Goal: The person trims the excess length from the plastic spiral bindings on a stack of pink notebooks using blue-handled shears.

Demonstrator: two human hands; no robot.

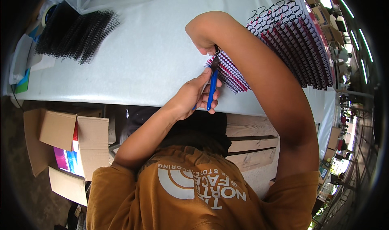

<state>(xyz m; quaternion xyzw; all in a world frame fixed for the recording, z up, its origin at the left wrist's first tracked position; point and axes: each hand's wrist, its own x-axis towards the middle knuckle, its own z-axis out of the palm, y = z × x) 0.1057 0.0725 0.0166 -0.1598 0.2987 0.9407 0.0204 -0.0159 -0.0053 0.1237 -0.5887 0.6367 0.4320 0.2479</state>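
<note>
We see the blue-handled pliers with dark metal jaws closed in the bare left hand, the fingers wrapped about the grips; how far apart the jaws stand we cannot tell. Their long axis runs almost straight away from the body, the tip leaning slightly right, and that tip meets the upper left corner of the white-and-magenta stack with rows of dark wire loops, which lies on the white-covered table. From the left hand's grip, then, the stack lies to the right and a little ahead, its rows slanting down and rightward, across the line of the pliers. The left hand is just beside it, while the bare right hand arches over from the far side, its forearm hiding part of the stack, its curled fingers right by the pliers' tip; whether they pinch anything, we cannot tell. Beyond that forearm we see a larger coil-bound stack in white and dark red, and we cannot make out whether the two stacks touch
</note>
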